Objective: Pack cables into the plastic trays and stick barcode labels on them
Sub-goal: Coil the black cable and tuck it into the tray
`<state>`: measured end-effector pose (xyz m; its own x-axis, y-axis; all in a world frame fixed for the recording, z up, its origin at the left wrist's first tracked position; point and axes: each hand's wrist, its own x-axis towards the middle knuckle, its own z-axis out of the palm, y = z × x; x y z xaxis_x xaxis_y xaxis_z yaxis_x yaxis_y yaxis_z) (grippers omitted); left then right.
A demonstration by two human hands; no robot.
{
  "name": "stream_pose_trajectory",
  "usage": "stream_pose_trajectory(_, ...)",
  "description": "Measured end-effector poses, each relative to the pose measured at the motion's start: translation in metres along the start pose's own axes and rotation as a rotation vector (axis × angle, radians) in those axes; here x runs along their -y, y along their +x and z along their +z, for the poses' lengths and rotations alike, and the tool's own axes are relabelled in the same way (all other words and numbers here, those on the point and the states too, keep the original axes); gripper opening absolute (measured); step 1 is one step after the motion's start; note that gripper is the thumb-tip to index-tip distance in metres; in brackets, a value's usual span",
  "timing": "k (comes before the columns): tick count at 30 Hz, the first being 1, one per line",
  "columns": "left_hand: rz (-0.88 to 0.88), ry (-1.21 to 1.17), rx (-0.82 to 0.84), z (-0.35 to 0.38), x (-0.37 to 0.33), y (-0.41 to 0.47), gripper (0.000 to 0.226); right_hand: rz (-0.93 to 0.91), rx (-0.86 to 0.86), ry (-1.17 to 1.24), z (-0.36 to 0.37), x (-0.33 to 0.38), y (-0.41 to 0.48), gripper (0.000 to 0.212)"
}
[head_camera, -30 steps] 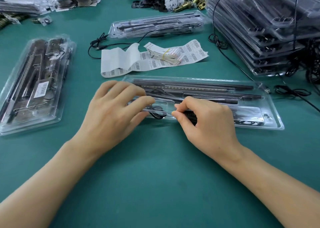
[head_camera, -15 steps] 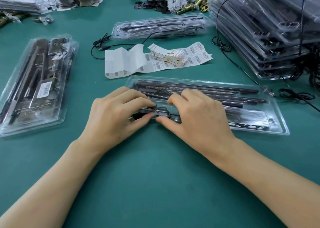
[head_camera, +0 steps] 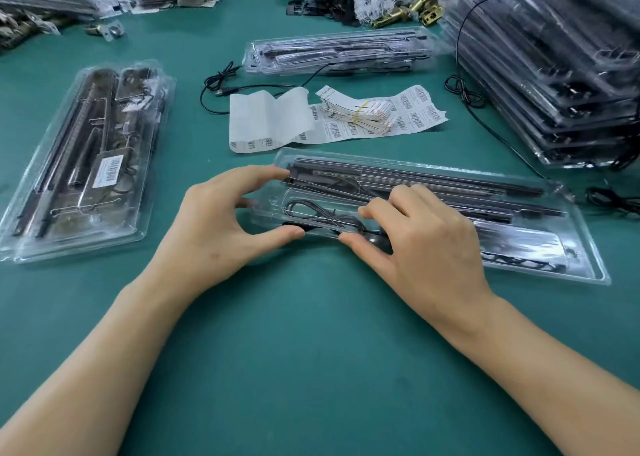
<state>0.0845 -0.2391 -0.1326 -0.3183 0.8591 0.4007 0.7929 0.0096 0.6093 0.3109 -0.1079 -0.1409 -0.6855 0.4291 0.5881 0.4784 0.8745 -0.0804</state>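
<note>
Spread into a wide C, the left hand [head_camera: 221, 227] brackets the tray's [head_camera: 554, 247] left end, forefinger on the far corner, thumb on the near rim. The right hand [head_camera: 422, 244] is bent much tighter, its thumb and forefinger leaving a narrow gap at the near rim where they pinch the cable [head_camera: 311, 213]; its other fingers curl onto the tray's middle. All this lies on a green, matte table [head_camera: 311, 351]. At far right a tall stack [head_camera: 554, 74] of dark-filled clear trays leans, with thin black wires trailing from it. The tray is a long, shallow, glossy clear-plastic shell lying in front of the person. Its long axis runs left to right, and the right end is angled nearer the table's front edge. Straight dark strips [head_camera: 450, 182] run lengthwise along its far side, and the thin black cable is looped in the rounded compartment at its near left. A packed tray [head_camera: 69, 213] lies well to the left, its long axis pointing away from the person, with a white barcode label [head_camera: 110, 171] stuck on it. Another closed tray [head_camera: 339, 50] lies crosswise farther back. Between that tray and the one in hand lies a curling white label sheet [head_camera: 270, 123], printed with barcodes. On it rests a bundle [head_camera: 360, 112] of paper slips held by a yellow band. A loose cable [head_camera: 221, 85] coils just left of the sheet.
</note>
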Motion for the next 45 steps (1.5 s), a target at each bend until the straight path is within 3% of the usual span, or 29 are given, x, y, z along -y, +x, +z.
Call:
stream_pose_trajectory(7, 0.005, -0.048, -0.004, 0.001, -0.003, 0.000, 0.047, 0.000, 0.055, 0.151, 0.003, -0.003, 0.003, 0.039)
stream_pose_trajectory(14, -0.216, -0.297, 0.060, 0.006, 0.000, -0.002, 0.069, 0.045, 0.116, 0.178, 0.004, -0.001, 0.004, 0.038)
stream_pose_trajectory(19, -0.247, -0.298, 0.055, 0.013, -0.010, -0.004, 0.068, 0.043, 0.118, 0.156, 0.005, -0.001, 0.004, 0.037)
stream_pose_trajectory(25, -0.461, -0.469, 0.003, 0.023, -0.018, -0.006, 0.071, 0.034, 0.104, 0.150, 0.004, 0.000, 0.005, 0.034)
stream_pose_trajectory(34, -0.443, -0.479, -0.061, 0.015, -0.015, -0.005, 0.062, 0.029, 0.093, 0.143, 0.003, 0.002, 0.007, 0.029)
stream_pose_trajectory(41, -0.540, -0.635, -0.082, 0.008, -0.009, -0.001, 0.087, 0.038, 0.078, 0.175, 0.002, 0.000, 0.006, 0.027)
stream_pose_trajectory(45, -0.552, -0.616, -0.057, 0.005, -0.009, -0.001, 0.086, 0.049, 0.081, 0.194, 0.002, -0.001, 0.006, 0.027)
